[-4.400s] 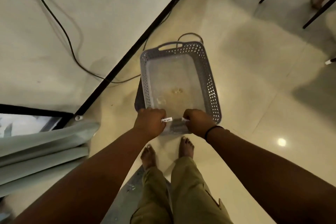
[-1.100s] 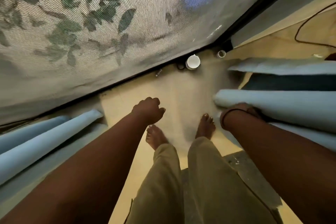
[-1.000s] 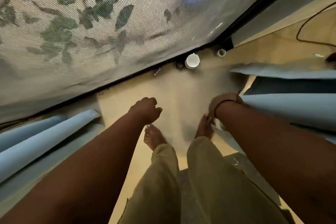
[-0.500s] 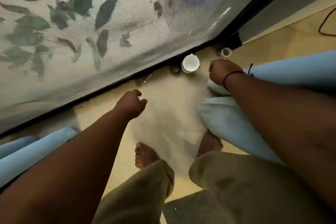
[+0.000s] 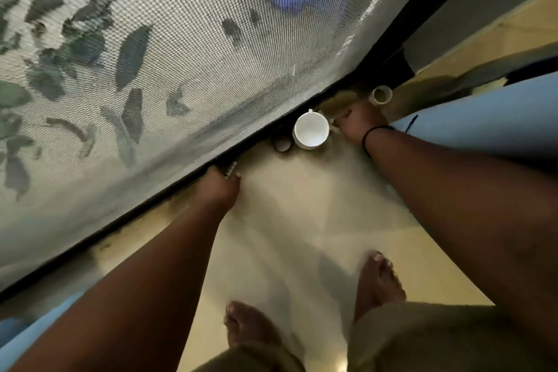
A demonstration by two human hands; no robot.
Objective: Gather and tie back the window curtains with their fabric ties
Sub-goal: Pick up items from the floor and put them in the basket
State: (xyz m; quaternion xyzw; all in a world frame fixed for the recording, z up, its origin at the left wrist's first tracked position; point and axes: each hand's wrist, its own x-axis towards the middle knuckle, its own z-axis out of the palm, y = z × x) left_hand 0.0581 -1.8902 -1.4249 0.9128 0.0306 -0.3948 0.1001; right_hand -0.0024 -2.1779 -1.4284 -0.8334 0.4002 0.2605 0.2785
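Note:
I stand at a mesh-screened window [image 5: 169, 75]. A light blue curtain [image 5: 483, 118] bunches at the right, and another blue curtain [image 5: 21, 347] shows at the lower left. My right hand [image 5: 357, 127] is curled at the right curtain's leading edge, close to the window frame and a white cup [image 5: 311, 131]; the fabric runs behind my wrist. My left hand [image 5: 219, 187] reaches the window's black bottom frame, fingers bent beside a small striped object [image 5: 230, 170]. Blur hides whether the left hand holds anything. No fabric tie is visible.
A small white ring-shaped cap [image 5: 380, 95] lies by the frame's corner, and a dark loop [image 5: 280, 145] lies left of the cup. My bare feet [image 5: 380, 278] stand on the pale tiled floor [image 5: 287, 220]. A wall [image 5: 483, 15] meets the window at the right.
I have turned from a grey basket to the window. Over the last second my right hand carried the right curtain forward to the frame, and my left hand reached forward to the frame.

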